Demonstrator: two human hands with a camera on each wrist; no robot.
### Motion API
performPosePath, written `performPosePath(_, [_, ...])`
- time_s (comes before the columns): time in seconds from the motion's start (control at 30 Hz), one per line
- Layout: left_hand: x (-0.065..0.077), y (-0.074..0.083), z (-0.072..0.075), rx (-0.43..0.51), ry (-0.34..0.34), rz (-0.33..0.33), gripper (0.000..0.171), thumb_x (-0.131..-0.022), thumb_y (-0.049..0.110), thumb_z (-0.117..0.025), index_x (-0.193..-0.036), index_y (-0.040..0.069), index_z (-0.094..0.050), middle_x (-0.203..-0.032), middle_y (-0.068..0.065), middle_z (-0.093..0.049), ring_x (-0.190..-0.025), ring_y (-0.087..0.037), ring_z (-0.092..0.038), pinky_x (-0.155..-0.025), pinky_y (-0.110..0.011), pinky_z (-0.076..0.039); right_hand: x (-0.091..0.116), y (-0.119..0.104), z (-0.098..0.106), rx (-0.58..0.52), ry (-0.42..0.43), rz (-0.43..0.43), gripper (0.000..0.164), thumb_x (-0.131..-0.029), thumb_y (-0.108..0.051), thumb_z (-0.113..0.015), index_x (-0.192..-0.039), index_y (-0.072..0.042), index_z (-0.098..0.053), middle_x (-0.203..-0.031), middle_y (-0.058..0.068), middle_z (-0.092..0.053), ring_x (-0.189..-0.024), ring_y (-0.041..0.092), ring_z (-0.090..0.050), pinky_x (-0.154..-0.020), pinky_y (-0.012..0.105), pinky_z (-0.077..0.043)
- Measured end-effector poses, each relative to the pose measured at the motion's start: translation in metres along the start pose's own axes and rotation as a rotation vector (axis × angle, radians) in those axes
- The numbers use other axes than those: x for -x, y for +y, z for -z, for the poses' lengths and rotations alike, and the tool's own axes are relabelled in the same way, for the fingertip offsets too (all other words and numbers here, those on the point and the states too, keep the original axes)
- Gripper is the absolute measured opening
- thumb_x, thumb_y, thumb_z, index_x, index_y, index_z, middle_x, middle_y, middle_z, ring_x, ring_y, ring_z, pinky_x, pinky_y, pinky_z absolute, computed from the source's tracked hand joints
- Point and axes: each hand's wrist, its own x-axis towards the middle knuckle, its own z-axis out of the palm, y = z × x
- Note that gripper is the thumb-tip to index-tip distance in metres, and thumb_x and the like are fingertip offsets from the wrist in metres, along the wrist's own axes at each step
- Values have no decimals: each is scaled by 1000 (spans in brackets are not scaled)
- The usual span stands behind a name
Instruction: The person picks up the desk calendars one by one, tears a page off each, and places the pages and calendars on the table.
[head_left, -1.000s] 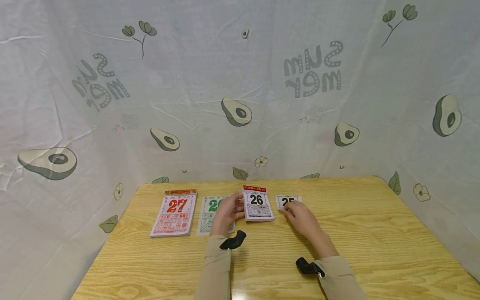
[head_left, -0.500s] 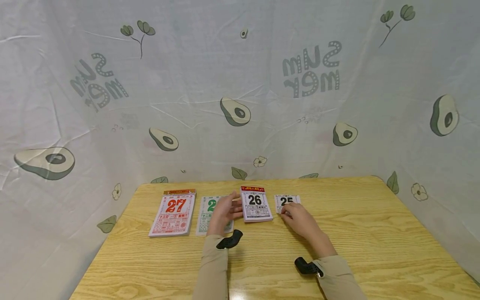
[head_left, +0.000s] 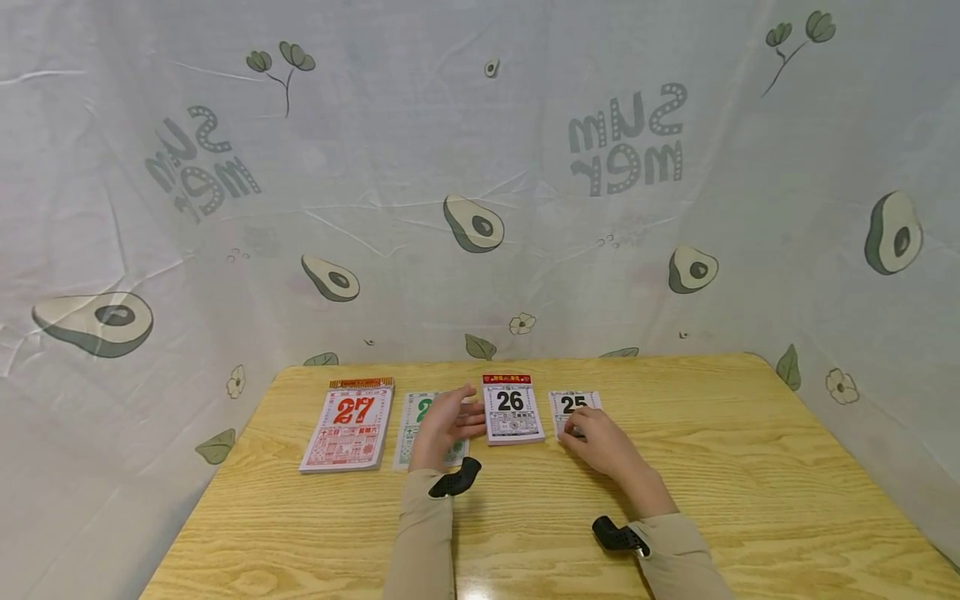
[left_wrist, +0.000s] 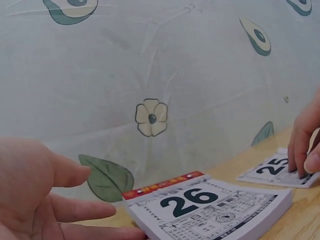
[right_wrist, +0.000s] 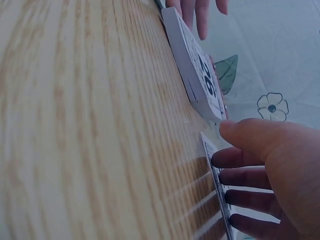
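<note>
In the head view, my left hand (head_left: 447, 425) has its fingers straight and reaches the left edge of a small tear-off calendar (head_left: 513, 412) with a red top and a black 26. The left wrist view shows its fingers (left_wrist: 87, 207) beside that calendar's pad, thumb apart. My right hand (head_left: 603, 446) rests its fingertips on the lower part of a loose calendar page (head_left: 573, 403) printed 25. Seen from the right wrist, the fingers (right_wrist: 247, 177) are extended against the page, with the thumb held off it. Part of the page is covered by this hand.
Left of my hands lies a larger tear-off calendar (head_left: 348, 425) with a red 27. A green-printed page (head_left: 408, 429) lies partly under my left hand and forearm. The wooden table (head_left: 750, 467) ends at a patterned cloth (head_left: 570, 275) behind.
The 26 calendar and the 25 page have shifted slightly left, the calendar turning a little straighter. My right fingertips now lie lower on the page; my left hand has moved slightly left.
</note>
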Motion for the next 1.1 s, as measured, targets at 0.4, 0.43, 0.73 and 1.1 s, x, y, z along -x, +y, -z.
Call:
performPosePath(0.4, [3,7,4,-77,9,-9,51,-102,37,-48,-144,9,-45,-136,-24,-55,-116,-34,-61,-90,-43,-54,-3,-1,2,-5,-10,19,11,-89,-22,-70,-85,-12,-67,-93,5,-65,-88,21,-61,-80,42,-51])
performPosePath(0.43, [3,7,4,-80,13,-11,51,-102,37,-48,-144,10,-44,-137,-23,-54,-116,-33,-60,-90,-42,-55,-4,-2,2,-9,-13,16,11,-89,-22,-70,-85,-12,-67,-93,6,-65,-88,22,-61,-81,42,-51])
performPosePath(0.73, [6,14,-5,-167,34,-70,54,-101,37,-49,-144,6,-44,-139,-24,-53,-118,-35,-59,-86,-43,-55,-3,1,6,-37,7,-25,14,-92,-23,-67,-92,-9,-68,-106,13,-68,-103,32,-62,-91,48,-50])
performPosePath(1.1, [14,23,-18,-310,65,-169,47,-102,33,-48,-141,7,-49,-137,-19,-55,-124,-37,-54,-93,-50,-51,0,-2,19,-32,30,-47,20,-92,-24,-67,-101,-6,-68,-110,15,-66,-109,37,-59,-93,51,-48])
